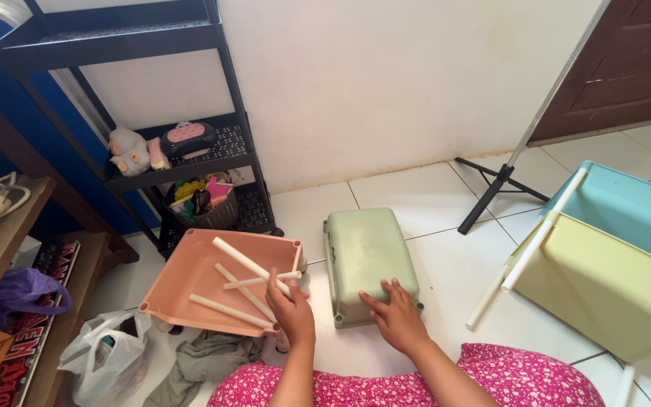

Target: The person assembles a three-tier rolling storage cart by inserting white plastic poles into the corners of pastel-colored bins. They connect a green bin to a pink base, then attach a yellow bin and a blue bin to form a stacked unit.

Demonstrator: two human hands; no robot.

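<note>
My left hand (290, 305) grips a white plastic rod (261, 280) at the near right corner of a salmon-pink tray (182, 275) lying on the floor. A few more white rods (229, 310) lie inside the tray, one (246, 261) leaning over its rim. My right hand (395, 315) rests flat on the near end of a pale green plastic bin (367, 252) turned upside down on the white tiles, just right of the pink tray. My lap is covered in pink patterned fabric (506, 377).
A black wheeled shelf rack (224, 162) with toys and a basket stands against the wall behind the tray. A yellow-green and blue bin unit (612, 264) on white poles lies tipped at right. A tripod base (491, 188), a plastic bag (107, 358), grey cloth (205, 358) and a wooden shelf (9, 249) surround me.
</note>
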